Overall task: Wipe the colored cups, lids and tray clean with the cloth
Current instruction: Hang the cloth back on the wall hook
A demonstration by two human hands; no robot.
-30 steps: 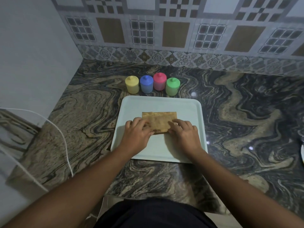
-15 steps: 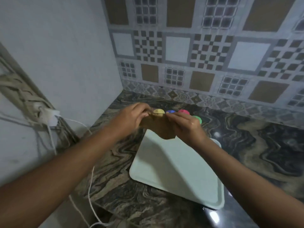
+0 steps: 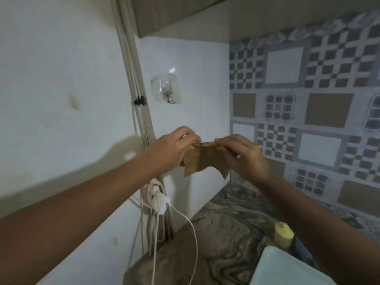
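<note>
A brown cloth (image 3: pixel 203 160) hangs in the air in front of the wall corner. My left hand (image 3: pixel 174 146) pinches its upper left edge and my right hand (image 3: pixel 242 154) pinches its upper right edge. Far below, at the lower right, a corner of the pale tray (image 3: pixel 285 270) lies on the marble counter. The yellow cup (image 3: pixel 283 235) with its lid stands just behind the tray. A sliver of the blue cup (image 3: pixel 300 250) shows beside it; my right forearm hides the other cups.
The marble counter (image 3: pixel 222 239) ends at the white wall on the left. A socket with white cables (image 3: pixel 158 200) hangs by the counter's left edge. A clear plastic bag (image 3: pixel 166 90) is stuck to the wall. Patterned tiles cover the back wall.
Both hands lifted the cloth off the tray and raised it high. The view swung up and to the left, so the tray and cups dropped to the lower right corner.
</note>
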